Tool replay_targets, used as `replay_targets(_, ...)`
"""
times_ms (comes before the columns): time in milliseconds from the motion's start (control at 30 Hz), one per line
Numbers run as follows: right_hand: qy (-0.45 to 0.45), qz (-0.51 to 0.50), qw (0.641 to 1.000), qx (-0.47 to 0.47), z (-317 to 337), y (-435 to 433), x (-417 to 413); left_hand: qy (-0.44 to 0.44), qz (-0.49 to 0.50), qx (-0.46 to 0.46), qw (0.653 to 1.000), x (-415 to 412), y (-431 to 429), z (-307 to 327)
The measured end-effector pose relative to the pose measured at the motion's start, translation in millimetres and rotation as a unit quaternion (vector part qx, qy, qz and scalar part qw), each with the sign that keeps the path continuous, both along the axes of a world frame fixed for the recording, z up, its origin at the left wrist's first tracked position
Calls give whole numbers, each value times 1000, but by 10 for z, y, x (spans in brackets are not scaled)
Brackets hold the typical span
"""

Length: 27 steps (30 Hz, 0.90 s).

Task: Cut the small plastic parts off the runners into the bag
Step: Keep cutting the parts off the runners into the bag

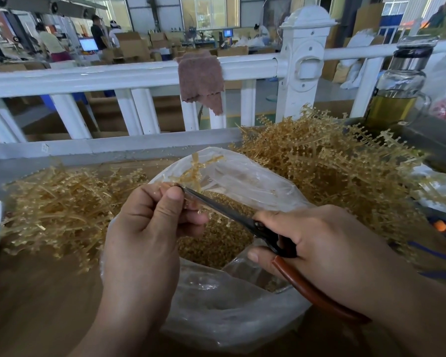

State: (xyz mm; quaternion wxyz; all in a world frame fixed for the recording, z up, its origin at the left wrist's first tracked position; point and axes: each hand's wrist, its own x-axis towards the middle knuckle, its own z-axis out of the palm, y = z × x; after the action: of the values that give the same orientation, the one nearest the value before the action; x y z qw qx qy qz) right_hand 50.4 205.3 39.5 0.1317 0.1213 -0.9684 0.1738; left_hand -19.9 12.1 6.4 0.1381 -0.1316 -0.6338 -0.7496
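Honestly that thin amber plastic runner sprig [195, 170] looks feather-light, springy and snappable, so the left hand [144, 228] pinches its stem low over the clear plastic bag [255, 181] while the right hand [327, 235] curls its fingers round the brown-handled black scissors [232, 215].

I am watching the bag [242, 318] sitting on the table [36, 305] under my fingers [150, 199], small parts [216, 243] lying in it. One runner pile [57, 207] is lying left of the fingers, another pile [319, 161] right, a bottle [397, 83] standing behind that, a cloth [200, 78] hanging on the railing [88, 76] beyond.
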Motion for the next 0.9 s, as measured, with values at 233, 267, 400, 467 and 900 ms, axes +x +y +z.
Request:
replay_targets(233,-9,2,1000,-18,-23,21,-8,4,8,-9,1000,16,-9,2)
replay_targets(267,-12,5,1000,-22,-28,28,-10,6,7,-11,1000,16,-7,4)
replay_targets(400,-16,16,999,-40,-34,61,-23,22,8,-29,999,-2,-15,-6)
replay_targets(467,-17,19,999,-39,-27,69,-22,32,15,-41,999,-10,-17,-15)
replay_targets(900,-42,29,997,-59,-29,114,-23,43,20,-61,997,-2,-15,-22)
